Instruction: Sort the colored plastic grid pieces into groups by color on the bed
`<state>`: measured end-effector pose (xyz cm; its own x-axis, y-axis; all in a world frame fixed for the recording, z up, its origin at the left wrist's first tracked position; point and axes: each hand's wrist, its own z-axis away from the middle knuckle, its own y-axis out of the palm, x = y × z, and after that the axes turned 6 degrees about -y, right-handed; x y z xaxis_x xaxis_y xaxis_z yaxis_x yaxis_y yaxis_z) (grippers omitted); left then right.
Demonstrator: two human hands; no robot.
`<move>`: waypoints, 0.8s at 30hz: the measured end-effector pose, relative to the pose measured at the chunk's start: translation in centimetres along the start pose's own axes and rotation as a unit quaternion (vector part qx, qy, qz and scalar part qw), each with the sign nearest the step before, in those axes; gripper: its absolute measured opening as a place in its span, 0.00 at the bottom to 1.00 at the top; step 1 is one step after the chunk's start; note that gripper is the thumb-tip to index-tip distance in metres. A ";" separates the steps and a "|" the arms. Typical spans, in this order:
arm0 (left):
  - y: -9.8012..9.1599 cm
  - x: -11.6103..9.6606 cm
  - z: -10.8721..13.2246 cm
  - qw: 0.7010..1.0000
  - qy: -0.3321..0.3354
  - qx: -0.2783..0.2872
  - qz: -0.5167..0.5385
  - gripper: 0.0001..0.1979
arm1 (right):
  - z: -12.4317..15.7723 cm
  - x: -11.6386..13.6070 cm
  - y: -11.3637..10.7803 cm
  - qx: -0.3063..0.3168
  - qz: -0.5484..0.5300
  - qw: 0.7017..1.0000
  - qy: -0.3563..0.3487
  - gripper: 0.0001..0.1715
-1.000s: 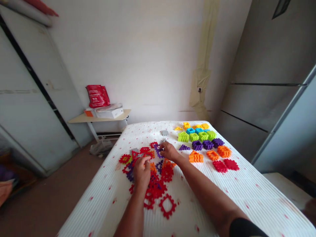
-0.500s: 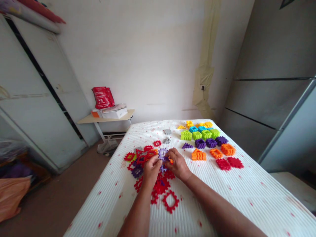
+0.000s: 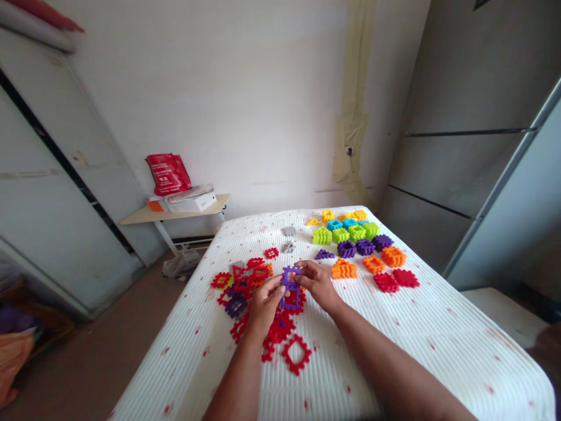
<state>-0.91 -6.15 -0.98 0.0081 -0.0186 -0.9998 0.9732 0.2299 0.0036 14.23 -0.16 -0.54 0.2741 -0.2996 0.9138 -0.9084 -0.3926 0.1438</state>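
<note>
Taking the hands as the dial's centre and the wall as twelve, a white wardrobe [image 3: 48, 175] stands at nine to ten o'clock. At ten, past the cloth's edge, a small table [image 3: 131, 217] carries a red bag [image 3: 166, 174] with pale printing, too small to read, and a white box [image 3: 197, 203].

The white cloth [image 3: 385, 339] has its left edge running from eight to ten o'clock, with floor beyond. A jumbled pile [image 3: 235, 305] of mostly red toy pieces spreads from nine round to six, crowding the left side.

The left hand [image 3: 264, 301] pinches the left edge of a purple piece [image 3: 291, 285], thumb and fingers narrow. The piece is raised over the pile, between both hands. A second purple frame shows just below it; I cannot tell whether they are joined. The right hand [image 3: 319, 286] grips the piece's upper right edge between thumb and forefinger.

Two grey pieces [image 3: 289, 231] lie at twelve. Sorted stacks [image 3: 344, 269] fill one to three o'clock, up near the far right corner. From four to five stretches plain cloth, the widest room. A grey fridge [image 3: 451, 175] rises at two, beyond the right edge.
</note>
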 end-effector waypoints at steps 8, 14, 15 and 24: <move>0.1 -0.8 0.5 0.999 0.035 0.022 -0.028 0.30 | -0.1 0.6 0.1 -0.055 -0.003 0.998 -0.008 0.15; -0.5 0.0 0.0 0.998 0.057 -0.003 0.014 0.28 | -0.4 1.8 -1.1 -0.103 0.036 0.993 -0.037 0.15; -0.6 0.2 -0.2 0.998 0.061 -0.014 0.020 0.27 | -0.2 2.0 -1.4 -0.076 0.056 0.995 -0.032 0.14; -0.6 -0.4 0.0 0.996 0.058 -0.056 0.044 0.25 | 3.6 2.7 -5.8 0.127 0.361 0.924 0.018 0.15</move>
<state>-1.54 -6.27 -0.62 0.0595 0.1180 -0.9912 0.9380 0.3330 0.0960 21.39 -1.79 -0.25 -0.3897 -0.5362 0.7488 -0.7455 -0.2937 -0.5983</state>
